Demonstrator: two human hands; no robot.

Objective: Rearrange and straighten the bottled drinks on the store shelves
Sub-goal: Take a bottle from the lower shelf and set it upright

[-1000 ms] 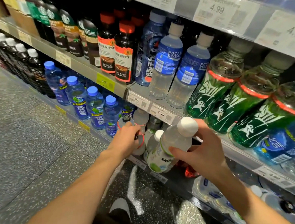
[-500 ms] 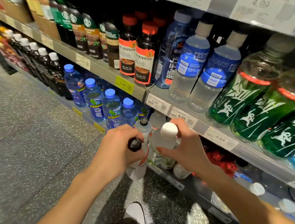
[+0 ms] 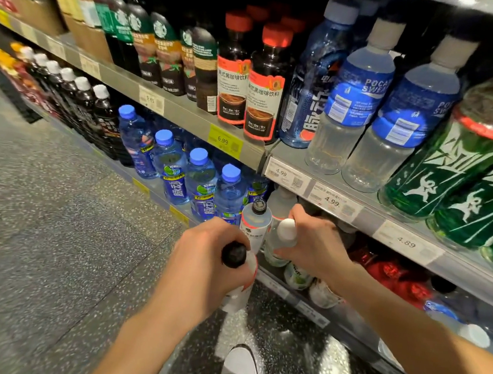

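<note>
My left hand [image 3: 202, 263] grips a white bottle with a black cap [image 3: 234, 256], held out in front of the lower shelf. My right hand [image 3: 317, 246] grips a clear bottle with a white cap [image 3: 284, 235] by its neck, at the lower shelf's front edge under the 4.99 price tags. A second black-capped white bottle [image 3: 255, 220] stands on the lower shelf between my two hands. Similar clear bottles with green labels [image 3: 298, 276] stand below my right wrist.
Blue-capped water bottles [image 3: 198, 176] line the lower shelf to the left. On the upper shelf [image 3: 186, 113] stand coffee bottles [image 3: 266, 84], Pocari Sweat bottles [image 3: 357, 95] and green bottles [image 3: 450, 163]. Speckled floor lies at left; my shoe [image 3: 243, 365] shows below.
The white-capped bottle has gone down and in toward the lower shelf with my right hand. My left hand has drawn its black-capped bottle out from the shelf toward me.
</note>
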